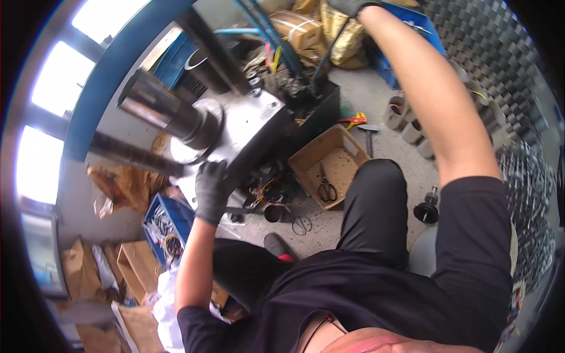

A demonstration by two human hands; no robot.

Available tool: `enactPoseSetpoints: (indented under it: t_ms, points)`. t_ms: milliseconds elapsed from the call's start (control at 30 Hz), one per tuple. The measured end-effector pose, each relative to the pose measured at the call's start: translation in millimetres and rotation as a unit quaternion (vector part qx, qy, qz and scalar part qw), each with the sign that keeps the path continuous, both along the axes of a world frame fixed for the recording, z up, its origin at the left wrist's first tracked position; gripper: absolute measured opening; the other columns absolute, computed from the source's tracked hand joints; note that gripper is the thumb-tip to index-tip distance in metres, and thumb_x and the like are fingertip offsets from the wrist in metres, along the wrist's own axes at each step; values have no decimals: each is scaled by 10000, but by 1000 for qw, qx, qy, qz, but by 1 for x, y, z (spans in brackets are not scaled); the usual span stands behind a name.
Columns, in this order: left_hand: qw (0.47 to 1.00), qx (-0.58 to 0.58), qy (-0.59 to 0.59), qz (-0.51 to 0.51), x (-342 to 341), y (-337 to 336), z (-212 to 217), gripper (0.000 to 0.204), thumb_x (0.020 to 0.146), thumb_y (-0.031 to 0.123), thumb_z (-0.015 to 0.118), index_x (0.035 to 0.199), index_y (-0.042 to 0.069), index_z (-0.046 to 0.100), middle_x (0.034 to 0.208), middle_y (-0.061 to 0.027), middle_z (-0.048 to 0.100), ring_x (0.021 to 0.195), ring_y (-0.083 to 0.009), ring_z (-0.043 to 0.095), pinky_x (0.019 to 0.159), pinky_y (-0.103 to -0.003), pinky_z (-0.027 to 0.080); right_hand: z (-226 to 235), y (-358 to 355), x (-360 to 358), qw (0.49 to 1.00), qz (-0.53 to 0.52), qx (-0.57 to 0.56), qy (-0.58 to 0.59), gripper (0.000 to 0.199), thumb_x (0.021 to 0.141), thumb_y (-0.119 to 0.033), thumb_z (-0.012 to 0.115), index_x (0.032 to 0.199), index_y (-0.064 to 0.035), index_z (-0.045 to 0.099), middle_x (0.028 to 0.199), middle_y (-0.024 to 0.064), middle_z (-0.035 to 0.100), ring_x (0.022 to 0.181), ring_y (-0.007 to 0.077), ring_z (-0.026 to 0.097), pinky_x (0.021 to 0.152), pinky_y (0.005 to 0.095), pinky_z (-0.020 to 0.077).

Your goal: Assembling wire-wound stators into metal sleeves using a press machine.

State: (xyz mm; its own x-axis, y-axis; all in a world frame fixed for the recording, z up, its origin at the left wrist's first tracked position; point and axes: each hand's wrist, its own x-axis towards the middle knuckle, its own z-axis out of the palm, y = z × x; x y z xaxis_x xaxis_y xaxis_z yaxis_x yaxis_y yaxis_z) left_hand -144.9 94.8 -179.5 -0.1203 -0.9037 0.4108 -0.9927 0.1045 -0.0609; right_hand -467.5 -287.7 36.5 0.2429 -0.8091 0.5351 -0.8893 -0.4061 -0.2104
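My left hand [210,188], in a dark grey glove, lies on the near edge of a pale metal plate [250,120], fingers stretched forward on it; I see nothing held. Close by, a thick shiny steel cylinder [156,109] stands over a round disc on the plate, between dark posts [215,50]. My right arm reaches far up and right. At the top edge, my gloved right hand [351,6] is closed on the end of a dark lever bar [332,50], which slants down to the machine's far side. The frame edge cuts off part of that hand.
On the floor, a shallow brown box [355,154] holds scissors [326,189]; a hammer [369,136] lies beside it. Grey cylindrical sleeves [412,130] and stacked metal parts [488,35] stand to the right. A blue bin of metal parts [159,226] sits left of my knee.
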Motion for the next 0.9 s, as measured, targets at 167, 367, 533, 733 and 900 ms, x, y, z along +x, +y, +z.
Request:
enactPoseSetpoints:
  t_ms: [167,367,533,733,900]
  points:
    - [995,24,23,93,93,71,-47,453,792,233,796,1154,7,642,1128,-266,559,1063,-468,548,940,-538,448,-17,2,13,999,30,24,-25,366,901,-298,551,1108,-123,797,1149,137,761,1066,321,731,888,442,568]
    - [919,139,313,198,181,67,-73,452,949,59,617,1398,18,578,1335,-218,585,1254,-356,562,1090,-442,453,-14,-6,33,999,26,23,-12,340,906,-275,579,1119,-130,802,1129,113,777,1075,271,739,857,442,561]
    - [868,33,477,134,135,35,-72,446,867,423,818,1114,62,729,957,-156,730,935,-294,660,934,-443,519,-11,-2,16,997,15,60,55,410,936,-361,598,1209,-109,772,1248,109,742,1181,280,694,970,478,522]
    - [779,63,617,91,190,5,-122,419,905,277,732,1253,61,643,1144,-173,658,1088,-300,614,1003,-410,497,-16,-7,6,997,7,58,48,382,938,-303,582,1229,-137,767,1269,83,738,1181,273,695,932,492,533]
    - [673,64,733,78,214,16,-137,464,942,131,647,1392,60,557,1330,-190,587,1241,-306,568,1072,-378,476,-8,12,22,996,21,73,52,383,939,-300,582,1239,-143,762,1284,72,733,1191,255,692,930,484,534]
